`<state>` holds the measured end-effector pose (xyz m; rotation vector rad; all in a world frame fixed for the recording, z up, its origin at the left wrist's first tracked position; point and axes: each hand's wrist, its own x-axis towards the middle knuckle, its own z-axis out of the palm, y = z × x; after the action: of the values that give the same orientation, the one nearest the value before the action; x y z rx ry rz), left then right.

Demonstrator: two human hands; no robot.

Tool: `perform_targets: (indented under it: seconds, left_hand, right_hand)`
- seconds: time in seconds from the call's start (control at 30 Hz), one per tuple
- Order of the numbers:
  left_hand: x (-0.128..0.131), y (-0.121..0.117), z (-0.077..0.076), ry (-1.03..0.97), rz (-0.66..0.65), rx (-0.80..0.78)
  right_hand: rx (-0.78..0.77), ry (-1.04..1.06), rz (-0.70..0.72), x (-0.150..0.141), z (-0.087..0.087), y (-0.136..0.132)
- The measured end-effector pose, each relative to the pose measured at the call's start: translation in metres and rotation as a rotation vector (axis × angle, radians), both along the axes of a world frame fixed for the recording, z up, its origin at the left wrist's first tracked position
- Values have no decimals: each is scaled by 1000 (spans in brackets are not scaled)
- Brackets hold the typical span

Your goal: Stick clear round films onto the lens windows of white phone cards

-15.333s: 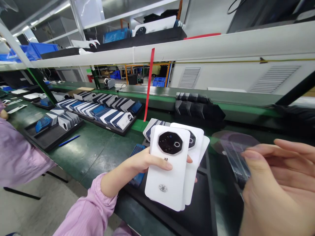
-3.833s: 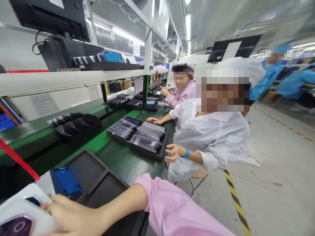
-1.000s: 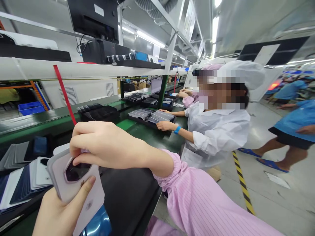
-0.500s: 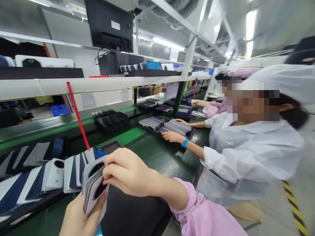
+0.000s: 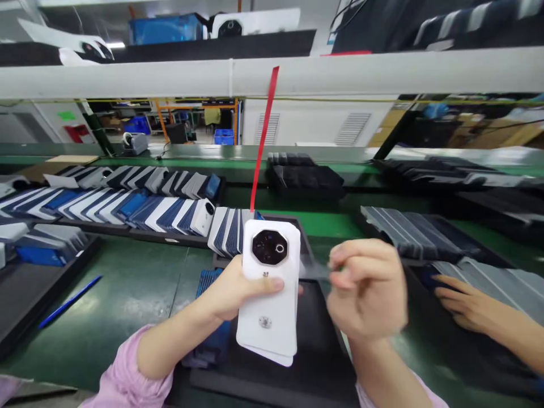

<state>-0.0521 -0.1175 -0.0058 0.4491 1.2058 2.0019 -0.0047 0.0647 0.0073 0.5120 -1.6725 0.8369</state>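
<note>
My left hand (image 5: 238, 286) is closed on a small stack of white phone back covers (image 5: 272, 309), thumb across the front. The top cover faces me with its dark camera window (image 5: 270, 247) upward; another cover's edge shows beneath it. To the right of the stack, my right hand (image 5: 368, 289) is raised with its fingertips pinched together, slightly blurred. A faint see-through film (image 5: 314, 268) stretches from its fingertips towards the stack's edge. Below both hands lies a black tray (image 5: 314, 340), with blue-wrapped pieces (image 5: 208, 340) at its left.
Long trays of white and blue covers (image 5: 140, 212) line the bench at left. A blue pen (image 5: 70, 302) lies near a black tray (image 5: 29, 306). A red strap (image 5: 264, 136) hangs from the shelf (image 5: 170, 79). At right, another person's hand (image 5: 471, 306) touches a tray of grey covers.
My view has swung left. The covers, earlier held edge-on with my right fingers at them, now face me flat. My right hand has moved off to the right.
</note>
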Motion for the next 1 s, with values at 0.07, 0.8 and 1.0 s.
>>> perform_targets:
  seconds: [0.07,0.8,1.0]
  left_hand:
    - [-4,-2,0,-29,3,13]
    - [-2,-14,10,12,25,-91]
    - [-4,-14,9,14,2,-39]
  right_hand:
    - [-431,-103,147,-2,3,0]
    - [-1220,-407,352,-44,-8,23]
    - [-1112,-382,387,-40,-6,22]
